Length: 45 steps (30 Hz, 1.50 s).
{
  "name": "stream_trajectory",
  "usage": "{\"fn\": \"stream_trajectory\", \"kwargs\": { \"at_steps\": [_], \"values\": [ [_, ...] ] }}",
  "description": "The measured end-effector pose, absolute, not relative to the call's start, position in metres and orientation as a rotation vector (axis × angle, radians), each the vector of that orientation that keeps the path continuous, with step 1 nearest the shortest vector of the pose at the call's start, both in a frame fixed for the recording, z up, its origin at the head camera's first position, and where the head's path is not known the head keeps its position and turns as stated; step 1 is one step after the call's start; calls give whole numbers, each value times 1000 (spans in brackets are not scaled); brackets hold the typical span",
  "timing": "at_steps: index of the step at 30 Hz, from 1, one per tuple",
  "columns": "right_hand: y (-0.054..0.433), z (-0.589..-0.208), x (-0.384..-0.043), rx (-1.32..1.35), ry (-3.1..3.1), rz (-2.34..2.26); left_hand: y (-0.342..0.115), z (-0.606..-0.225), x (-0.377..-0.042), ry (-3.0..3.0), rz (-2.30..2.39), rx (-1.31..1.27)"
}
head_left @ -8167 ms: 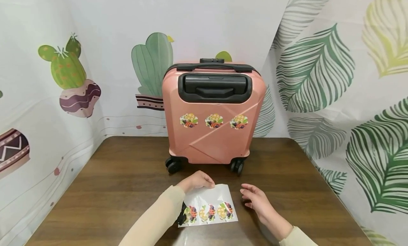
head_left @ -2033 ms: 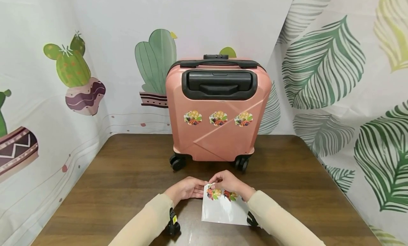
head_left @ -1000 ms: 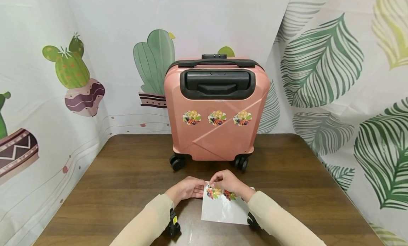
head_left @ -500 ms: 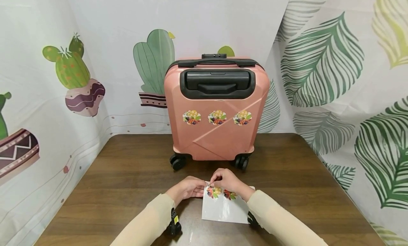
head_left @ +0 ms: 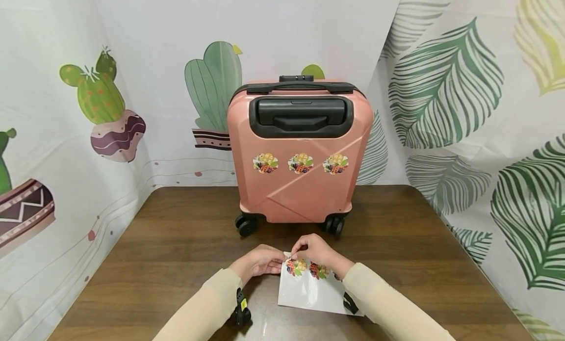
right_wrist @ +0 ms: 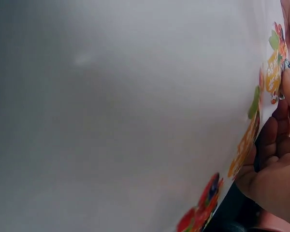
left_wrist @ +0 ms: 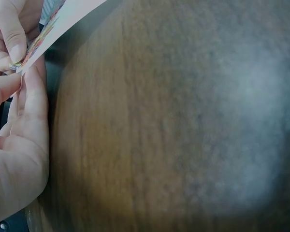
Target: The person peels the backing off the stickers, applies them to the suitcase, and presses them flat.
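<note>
A white sticker sheet (head_left: 309, 297) is held up over the table, its row of fruit stickers along the far edge. My left hand (head_left: 262, 259) pinches the sheet's far left corner between thumb and fingers, as the left wrist view shows. Right at that corner my right hand (head_left: 315, 250) pinches the edge of the leftmost fruit sticker (head_left: 296, 267), which lifts slightly at the fingertips. In the right wrist view the sheet (right_wrist: 135, 106) fills most of the picture. The right forearm hides part of the sheet and its rightmost sticker.
A pink suitcase (head_left: 304, 196) with black wheels stands upright behind the hands. Across its front run a left (head_left: 265, 163), a middle (head_left: 300, 163) and a right fruit sticker (head_left: 335, 164). Below is a brown wooden table (head_left: 176, 243); a printed cloth (head_left: 145, 46) hangs behind.
Since the oldest frame, the sheet has turned so its stickers lie on the far side, and the right hand has come to pinch one. Over the last two seconds the hands barely move.
</note>
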State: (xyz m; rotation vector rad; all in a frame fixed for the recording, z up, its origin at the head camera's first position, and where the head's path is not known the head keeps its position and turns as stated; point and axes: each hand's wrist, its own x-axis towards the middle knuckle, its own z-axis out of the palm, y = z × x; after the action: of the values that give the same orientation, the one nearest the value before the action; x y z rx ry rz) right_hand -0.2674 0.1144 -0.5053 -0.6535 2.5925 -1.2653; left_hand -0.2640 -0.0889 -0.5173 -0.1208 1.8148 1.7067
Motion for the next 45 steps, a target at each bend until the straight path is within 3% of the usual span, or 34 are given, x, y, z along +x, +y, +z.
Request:
{"fn": "stream_trajectory", "kwargs": {
  "at_steps": [45],
  "values": [
    [129, -505, -270, -686, 2419, -1321, -89, -515, -260, 1851, 1679, -62]
  ]
}}
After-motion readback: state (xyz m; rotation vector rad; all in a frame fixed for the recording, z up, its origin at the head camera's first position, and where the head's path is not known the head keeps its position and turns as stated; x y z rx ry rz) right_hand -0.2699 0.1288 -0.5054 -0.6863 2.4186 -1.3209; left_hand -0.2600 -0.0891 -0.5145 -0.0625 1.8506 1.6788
